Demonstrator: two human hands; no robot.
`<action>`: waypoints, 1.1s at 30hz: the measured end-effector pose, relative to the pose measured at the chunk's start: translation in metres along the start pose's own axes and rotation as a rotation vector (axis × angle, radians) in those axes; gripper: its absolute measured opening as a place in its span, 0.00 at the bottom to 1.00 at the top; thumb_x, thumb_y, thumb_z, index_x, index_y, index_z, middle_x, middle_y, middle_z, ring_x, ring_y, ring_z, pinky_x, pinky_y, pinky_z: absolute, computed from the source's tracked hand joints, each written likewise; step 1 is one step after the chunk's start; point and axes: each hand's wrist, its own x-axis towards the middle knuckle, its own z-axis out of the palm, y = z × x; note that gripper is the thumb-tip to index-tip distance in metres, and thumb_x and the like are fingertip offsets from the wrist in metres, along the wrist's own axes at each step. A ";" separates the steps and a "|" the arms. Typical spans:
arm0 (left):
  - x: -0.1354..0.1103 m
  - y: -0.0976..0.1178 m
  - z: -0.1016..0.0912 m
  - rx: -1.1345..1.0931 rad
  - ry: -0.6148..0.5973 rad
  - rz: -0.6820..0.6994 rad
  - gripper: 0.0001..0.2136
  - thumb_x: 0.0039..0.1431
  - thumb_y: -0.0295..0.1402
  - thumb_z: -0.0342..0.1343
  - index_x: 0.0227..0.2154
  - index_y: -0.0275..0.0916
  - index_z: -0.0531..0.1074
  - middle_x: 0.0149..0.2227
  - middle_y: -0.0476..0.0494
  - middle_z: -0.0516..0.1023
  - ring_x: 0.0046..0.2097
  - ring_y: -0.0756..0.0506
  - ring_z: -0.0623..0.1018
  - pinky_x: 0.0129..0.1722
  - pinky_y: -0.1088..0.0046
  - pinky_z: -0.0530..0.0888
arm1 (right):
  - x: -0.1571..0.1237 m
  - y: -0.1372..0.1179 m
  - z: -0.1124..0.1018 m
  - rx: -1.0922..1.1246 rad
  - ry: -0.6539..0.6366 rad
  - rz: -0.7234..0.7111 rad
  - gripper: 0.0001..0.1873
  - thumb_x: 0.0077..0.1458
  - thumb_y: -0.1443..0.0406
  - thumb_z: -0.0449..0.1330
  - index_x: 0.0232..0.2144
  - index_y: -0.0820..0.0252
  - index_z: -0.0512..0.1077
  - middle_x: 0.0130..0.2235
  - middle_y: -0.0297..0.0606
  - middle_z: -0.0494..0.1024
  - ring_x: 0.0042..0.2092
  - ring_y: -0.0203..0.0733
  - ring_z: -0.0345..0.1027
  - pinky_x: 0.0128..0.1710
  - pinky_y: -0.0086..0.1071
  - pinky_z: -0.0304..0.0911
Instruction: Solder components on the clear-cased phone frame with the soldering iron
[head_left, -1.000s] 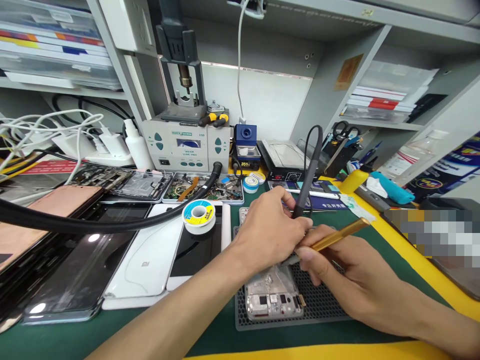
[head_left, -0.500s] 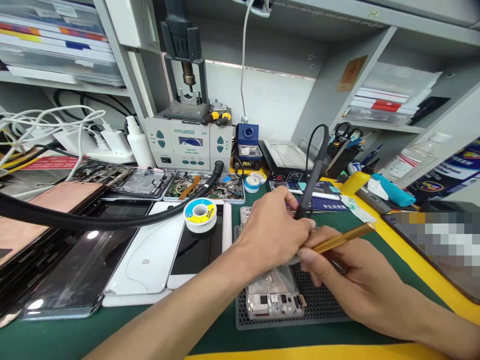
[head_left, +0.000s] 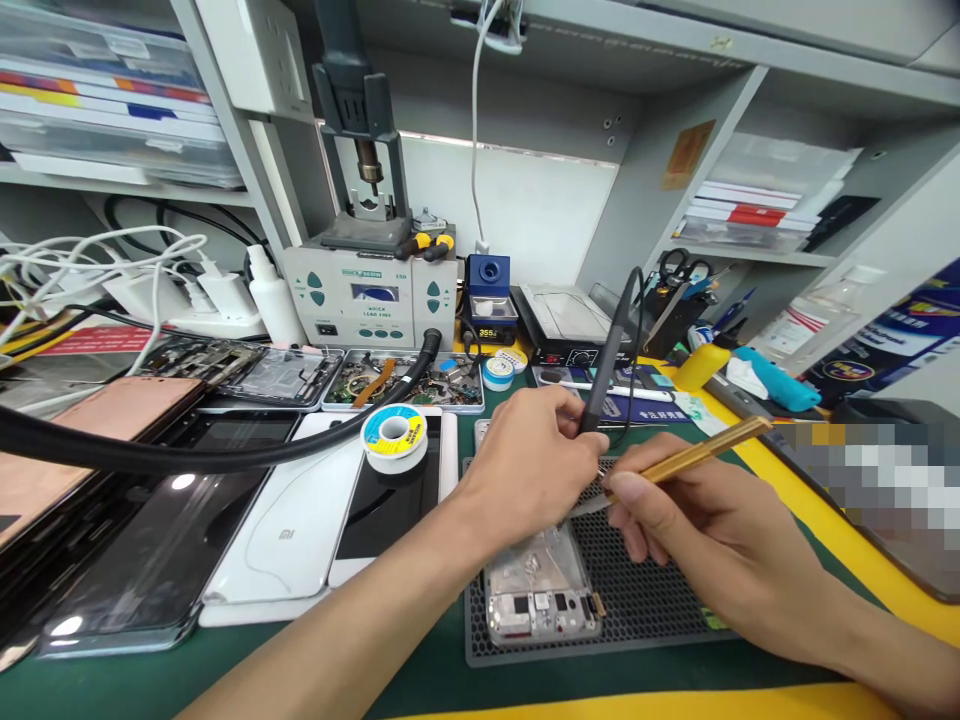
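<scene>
My left hand (head_left: 525,455) is closed around the dark handle of a soldering iron (head_left: 609,360), whose cord loops down behind it. Between the fingers of my right hand (head_left: 712,530) is a slim gold-handled tool (head_left: 694,460). Its pale metal tip points left under my left hand; I cannot tell if it is tweezers or a blade. Both hands are close together above an opened phone (head_left: 536,585), with circuit parts showing at its near end. The phone lies on a dark honeycomb mat (head_left: 637,600). My left hand and wrist hide its middle, and the iron's working end is mostly hidden.
Left of the mat are a solder spool (head_left: 394,438) on a phone, a white phone back (head_left: 285,525) and other phone parts. A thick black hose (head_left: 225,455) crosses above them. Behind stand a rework station (head_left: 371,295) and a hot plate (head_left: 574,325). A tablet-like device (head_left: 885,500) lies right.
My right hand and the gold-handled tool have shifted slightly right, and more of its pale tip shows. The soldering iron's handle leans a little differently. The whole view has shifted slightly.
</scene>
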 end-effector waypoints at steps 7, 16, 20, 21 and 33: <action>0.002 -0.002 -0.007 0.038 -0.058 0.029 0.08 0.64 0.29 0.58 0.28 0.40 0.71 0.31 0.49 0.76 0.35 0.47 0.72 0.34 0.69 0.66 | -0.001 0.001 -0.005 0.067 -0.039 0.106 0.19 0.76 0.55 0.57 0.34 0.58 0.74 0.31 0.36 0.77 0.26 0.37 0.70 0.24 0.29 0.68; 0.002 -0.003 -0.009 0.031 -0.092 0.030 0.09 0.63 0.25 0.55 0.28 0.42 0.67 0.37 0.43 0.84 0.42 0.41 0.82 0.38 0.68 0.73 | 0.003 0.000 -0.003 -0.012 -0.121 0.109 0.24 0.77 0.53 0.52 0.29 0.56 0.71 0.30 0.37 0.75 0.27 0.39 0.69 0.25 0.32 0.65; 0.003 -0.004 -0.009 0.014 -0.101 0.033 0.07 0.64 0.25 0.54 0.29 0.41 0.69 0.37 0.43 0.84 0.42 0.41 0.83 0.39 0.67 0.75 | 0.004 -0.002 -0.001 -0.053 -0.156 0.089 0.23 0.78 0.55 0.51 0.29 0.56 0.70 0.30 0.36 0.73 0.29 0.40 0.69 0.28 0.34 0.66; 0.003 -0.004 -0.009 0.012 -0.102 0.034 0.07 0.64 0.25 0.54 0.30 0.41 0.69 0.37 0.43 0.84 0.42 0.41 0.83 0.40 0.67 0.75 | 0.005 -0.003 -0.001 -0.056 -0.161 0.080 0.23 0.78 0.56 0.51 0.29 0.56 0.70 0.30 0.35 0.73 0.29 0.40 0.69 0.29 0.34 0.66; 0.003 -0.004 -0.006 0.031 -0.077 0.031 0.04 0.65 0.26 0.55 0.34 0.39 0.73 0.37 0.43 0.84 0.42 0.41 0.82 0.41 0.66 0.74 | 0.005 -0.006 -0.001 -0.125 -0.111 0.018 0.23 0.77 0.59 0.51 0.27 0.55 0.71 0.30 0.36 0.74 0.27 0.40 0.69 0.27 0.34 0.66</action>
